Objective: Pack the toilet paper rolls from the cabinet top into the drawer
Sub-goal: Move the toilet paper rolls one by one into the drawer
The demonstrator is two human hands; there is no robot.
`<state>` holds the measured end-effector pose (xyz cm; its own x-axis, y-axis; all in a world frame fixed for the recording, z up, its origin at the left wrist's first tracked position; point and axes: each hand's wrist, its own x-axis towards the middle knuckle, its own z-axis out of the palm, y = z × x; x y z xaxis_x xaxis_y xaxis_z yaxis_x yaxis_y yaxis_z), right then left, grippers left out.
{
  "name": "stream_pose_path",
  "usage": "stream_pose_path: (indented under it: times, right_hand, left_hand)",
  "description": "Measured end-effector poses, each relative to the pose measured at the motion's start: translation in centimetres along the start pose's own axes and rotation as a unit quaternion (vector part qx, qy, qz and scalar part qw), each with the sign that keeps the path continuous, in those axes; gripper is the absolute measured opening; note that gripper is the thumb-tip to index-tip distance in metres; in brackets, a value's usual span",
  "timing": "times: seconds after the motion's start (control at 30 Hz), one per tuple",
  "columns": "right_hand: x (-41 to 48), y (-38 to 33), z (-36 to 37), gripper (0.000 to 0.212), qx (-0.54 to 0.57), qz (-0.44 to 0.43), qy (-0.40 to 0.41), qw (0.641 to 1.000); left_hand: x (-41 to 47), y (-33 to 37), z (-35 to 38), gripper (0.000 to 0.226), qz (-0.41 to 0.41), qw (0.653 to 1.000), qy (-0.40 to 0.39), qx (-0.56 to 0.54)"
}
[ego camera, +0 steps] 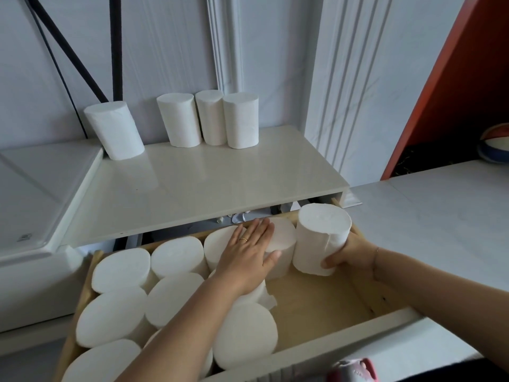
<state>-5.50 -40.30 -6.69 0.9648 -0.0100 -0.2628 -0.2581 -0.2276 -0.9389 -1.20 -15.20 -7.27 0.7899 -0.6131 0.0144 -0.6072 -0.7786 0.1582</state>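
Note:
Several white toilet paper rolls stand on the cabinet top [192, 186]: one tilted roll [114, 130] at the left and a group of three rolls [210, 119] by the wall. The open wooden drawer [311, 301] below holds several upright rolls [121, 271] on its left side. My left hand [248, 252] lies flat with straight fingers on the tops of the rolls at the drawer's back. My right hand [347, 255] grips one roll [321, 238] upright at the drawer's back right corner, its base low inside the drawer.
The drawer's right half shows bare wood. A white appliance lid [41, 188] adjoins the cabinet at the left. A white counter [440, 216] runs to the right, with a ball [495, 144] in an orange-walled niche. Black cables [115, 48] hang on the wall.

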Motion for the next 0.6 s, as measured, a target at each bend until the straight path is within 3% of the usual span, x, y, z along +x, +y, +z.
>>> stream_pose_path:
  times: [0.23,0.5,0.6]
  right_hand:
    - [-0.5,1.4,0.0,0.069,-0.039,0.09,-0.044,0.994]
    - [-0.6,1.6,0.5,0.062,-0.1,0.11,-0.016,0.989]
    - [-0.5,1.7,0.8,0.073,-0.142,0.112,0.017,0.983]
  left_hand:
    - [-0.3,-0.1,0.0,0.067,-0.005,1.0,-0.002,-0.017]
    - [-0.5,0.0,-0.2,0.072,-0.005,1.0,-0.002,-0.03]
    - [-0.5,0.0,-0.2,0.072,-0.008,1.0,0.003,-0.029]
